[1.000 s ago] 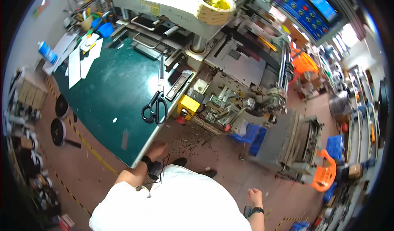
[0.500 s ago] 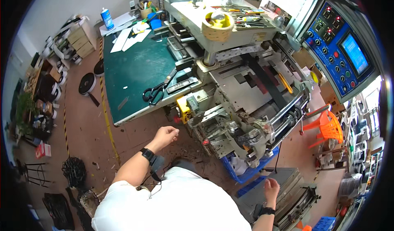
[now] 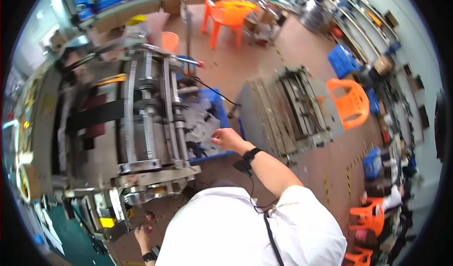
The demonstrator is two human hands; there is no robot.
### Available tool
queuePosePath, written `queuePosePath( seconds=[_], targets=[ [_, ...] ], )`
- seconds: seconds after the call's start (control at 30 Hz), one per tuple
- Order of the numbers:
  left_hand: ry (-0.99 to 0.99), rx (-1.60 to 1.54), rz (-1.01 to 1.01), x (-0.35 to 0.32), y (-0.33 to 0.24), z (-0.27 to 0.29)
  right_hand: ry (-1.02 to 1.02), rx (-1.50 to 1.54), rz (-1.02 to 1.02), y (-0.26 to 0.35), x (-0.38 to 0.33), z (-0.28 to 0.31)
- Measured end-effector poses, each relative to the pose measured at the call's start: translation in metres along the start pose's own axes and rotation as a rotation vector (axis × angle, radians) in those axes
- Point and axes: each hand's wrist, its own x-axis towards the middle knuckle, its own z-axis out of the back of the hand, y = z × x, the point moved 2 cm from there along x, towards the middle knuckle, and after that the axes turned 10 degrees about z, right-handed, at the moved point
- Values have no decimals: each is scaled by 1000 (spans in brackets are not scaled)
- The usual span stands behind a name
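The right hand [image 3: 226, 139] hangs at the near right edge of the blue crate [image 3: 222, 112] of white scraps [image 3: 203, 129], beside the machine's steel rollers [image 3: 149, 141]; its fingers curl loosely, holding nothing visible, though whether the tips meet I cannot tell. The left hand [image 3: 143, 235] is low near the green tabletop [image 3: 78, 240], its grip too blurred to read. Good practice here would be keeping fingers and wrist cables off those rollers. A black strip [image 3: 94, 117] crosses the machine bed; orange chairs [image 3: 349, 103] stand on the reddish floor [image 3: 311, 181].
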Motion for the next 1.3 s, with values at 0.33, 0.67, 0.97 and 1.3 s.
queuePosePath(
  seconds=[0.33,0.67,0.97,1.3],
  targets=[
    [-10,168,253,9,32,27,-121,-210,-590,-201,-97,47],
    [-626,406,-2,-91,-1,-1,-492,-592,-747,-374,-141,136],
    [-597,-226,-106,-144,-55,-48,-355,-688,-541,-364,-93,151],
    [-622,-313,-213,-27,-44,-17,-646,-90,118,-91,68,214]
  ],
)
